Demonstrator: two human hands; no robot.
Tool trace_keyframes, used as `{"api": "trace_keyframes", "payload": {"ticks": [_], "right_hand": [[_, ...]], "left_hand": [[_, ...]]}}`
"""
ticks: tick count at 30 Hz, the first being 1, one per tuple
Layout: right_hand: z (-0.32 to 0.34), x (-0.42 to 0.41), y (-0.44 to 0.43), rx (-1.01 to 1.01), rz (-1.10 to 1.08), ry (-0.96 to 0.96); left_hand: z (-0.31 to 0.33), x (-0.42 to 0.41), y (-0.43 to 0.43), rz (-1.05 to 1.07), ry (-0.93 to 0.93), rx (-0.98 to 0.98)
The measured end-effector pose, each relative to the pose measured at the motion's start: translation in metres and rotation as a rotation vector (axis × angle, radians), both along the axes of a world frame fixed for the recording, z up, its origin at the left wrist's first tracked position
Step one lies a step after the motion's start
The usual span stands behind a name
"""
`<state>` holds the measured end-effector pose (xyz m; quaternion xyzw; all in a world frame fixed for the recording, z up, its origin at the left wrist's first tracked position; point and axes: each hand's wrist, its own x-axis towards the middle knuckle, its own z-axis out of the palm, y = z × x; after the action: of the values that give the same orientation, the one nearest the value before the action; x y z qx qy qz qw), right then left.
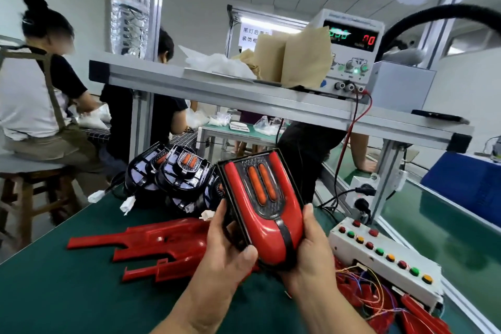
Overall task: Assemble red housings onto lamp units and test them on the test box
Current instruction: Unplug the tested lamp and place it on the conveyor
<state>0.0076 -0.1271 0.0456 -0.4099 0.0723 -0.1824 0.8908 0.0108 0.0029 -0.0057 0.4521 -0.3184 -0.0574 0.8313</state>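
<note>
While the person is standing at the green surface point(67, 279), both hands are holding one lamp unit point(261, 187) up above it, just in front of the camera. A glossy red housing point(291, 214) is sitting around the unit's dark face, and two orange lenses are showing side by side in its upper half. The left hand point(225, 249) is gripping the unit's left edge, its thumb pressing on the lower front and its fingers curling behind. The right hand point(314, 252) is clasping the right side, its thumb lying up along the housing's edge.

Loose red housings point(151, 244) are lying flat on the surface to the left of the hands, overlapping one another. Beyond them, bare lamp units point(179, 179) are leaning together in a pile, white connectors trailing from them. The test box point(385, 255), white with a row of red, green and yellow buttons, is resting on the surface just to the right of the right hand, and a tangle of thin wires point(360, 287) is spilling out beside it.

On the shelf point(217, 89) above, a power supply point(352, 49) is glowing with red digits, next to crumpled brown paper point(295, 59). Other people are sitting and working at the far left.
</note>
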Motion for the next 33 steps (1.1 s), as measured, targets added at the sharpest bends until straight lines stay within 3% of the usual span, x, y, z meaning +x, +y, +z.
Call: {"api": "trace_keyframes", "payload": {"ticks": [7, 13, 15, 20, 25, 29, 33], "right_hand": [[-0.004, 0.001, 0.006, -0.282, 0.046, 0.065], [-0.012, -0.008, -0.013, -0.220, 0.326, 0.136], [-0.013, -0.011, -0.014, -0.180, 0.323, 0.119], [0.001, -0.021, -0.015, -0.357, 0.119, 0.077], [0.011, -0.056, -0.034, -0.466, 0.028, 0.125], [0.025, -0.094, -0.079, -0.363, -0.168, 0.082], [0.042, -0.146, -0.132, -0.327, -0.384, 0.019]], "left_hand": [[0.013, 0.004, 0.019, 0.011, 0.137, -0.138], [0.026, 0.004, 0.028, -0.067, 0.221, -0.183], [0.028, 0.002, 0.028, -0.095, 0.176, -0.139], [0.029, -0.001, 0.027, -0.010, 0.152, -0.015], [0.036, -0.012, 0.012, -0.086, 0.190, 0.049], [0.060, -0.031, -0.036, -0.140, 0.259, 0.106], [0.092, -0.057, -0.115, -0.081, 0.206, 0.217]]}}
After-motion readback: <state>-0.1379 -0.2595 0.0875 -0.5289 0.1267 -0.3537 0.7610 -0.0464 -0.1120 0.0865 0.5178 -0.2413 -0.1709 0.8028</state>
